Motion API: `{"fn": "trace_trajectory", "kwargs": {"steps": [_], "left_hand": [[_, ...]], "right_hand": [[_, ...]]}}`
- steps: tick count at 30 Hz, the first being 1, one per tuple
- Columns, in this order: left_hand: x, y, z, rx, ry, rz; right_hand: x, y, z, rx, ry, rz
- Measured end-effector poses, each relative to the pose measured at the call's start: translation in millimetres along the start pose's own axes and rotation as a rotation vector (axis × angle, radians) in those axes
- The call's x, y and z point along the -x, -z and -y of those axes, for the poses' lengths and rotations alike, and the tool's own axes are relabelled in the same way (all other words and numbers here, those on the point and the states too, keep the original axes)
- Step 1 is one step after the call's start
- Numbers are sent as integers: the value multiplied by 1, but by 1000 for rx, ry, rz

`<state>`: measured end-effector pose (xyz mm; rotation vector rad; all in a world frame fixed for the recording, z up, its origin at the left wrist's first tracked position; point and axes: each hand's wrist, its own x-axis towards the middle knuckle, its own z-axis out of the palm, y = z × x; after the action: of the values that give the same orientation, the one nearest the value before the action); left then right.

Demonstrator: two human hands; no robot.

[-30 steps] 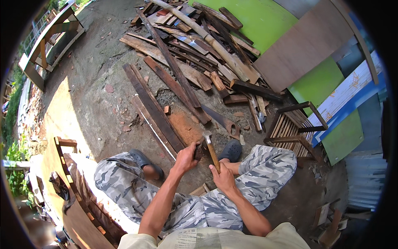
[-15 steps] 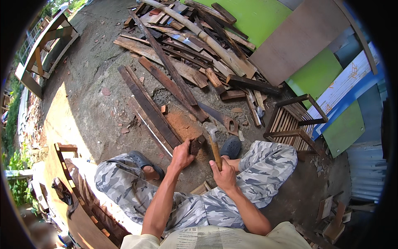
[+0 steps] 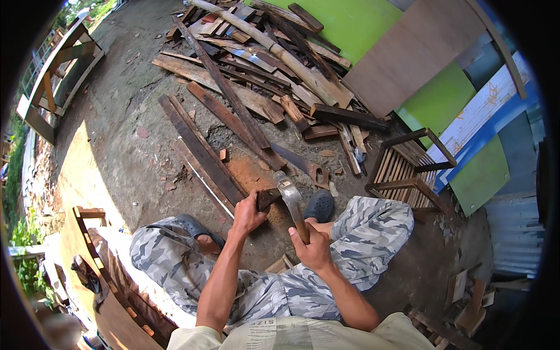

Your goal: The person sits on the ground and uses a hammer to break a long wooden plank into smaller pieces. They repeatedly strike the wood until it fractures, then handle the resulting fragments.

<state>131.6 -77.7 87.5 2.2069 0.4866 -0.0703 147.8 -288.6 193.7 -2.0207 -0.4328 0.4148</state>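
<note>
My left hand (image 3: 249, 214) is closed around a short dark wooden block (image 3: 268, 199), low over the ground between my feet. In my right hand (image 3: 313, 248) is a hammer (image 3: 290, 195), gripped by its wooden handle. Its metal head is up, just right of the block and apparently apart from it. Beside my left hand, long dark wooden boards (image 3: 201, 146) lie on the ground. Reddish sawdust (image 3: 248, 172) is spread beyond the block. A handsaw (image 3: 303, 165) rests past the hammer, its wooden handle toward the right.
A heap of scrap wood (image 3: 256, 64) lies ahead, with a bamboo pole (image 3: 274, 49) across it. A slatted wooden frame (image 3: 402, 169) stands at the right, before leaning green and brown panels (image 3: 417, 52). A wooden bench-like frame (image 3: 61, 70) is far left.
The hammer's head has come up and nearer to me, tilting left toward the block. My left hand keeps its grip on the block. The whole view has shifted slightly.
</note>
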Motion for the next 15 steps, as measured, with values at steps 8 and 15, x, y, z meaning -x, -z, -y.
{"fn": "trace_trajectory", "kwargs": {"steps": [8, 15], "left_hand": [[-6, -1, 12, 12, 52, -21], [-4, -3, 18, -11, 61, -14]], "right_hand": [[9, -31, -86, 143, 21, -35], [-1, -2, 14, -46, -32, -48]]}}
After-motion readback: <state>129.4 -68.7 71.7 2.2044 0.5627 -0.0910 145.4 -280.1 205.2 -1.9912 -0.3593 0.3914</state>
